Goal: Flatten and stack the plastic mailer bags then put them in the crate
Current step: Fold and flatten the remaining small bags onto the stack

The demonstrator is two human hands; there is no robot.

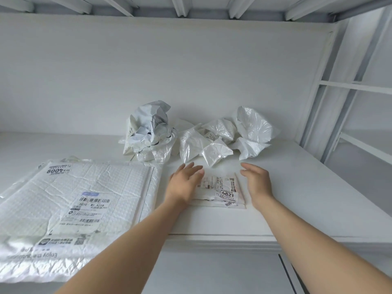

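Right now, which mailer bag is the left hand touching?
The small flat mailer marked 4021: the left hand rests on it; the large bubble mailer and crumpled bags lie untouched.

Two bare hands in mid-frame: left hand (184, 183), right hand (257, 183). Lower left: one large flat white bubble mailer (84, 194) on one flat glossy white plastic bag (31, 266). Centre: one small flat stack of labelled white mailers (222, 192), layers uncountable. Behind: one crumpled white-and-grey mailer (151, 128) and roughly five crumpled translucent white bags (216, 152)
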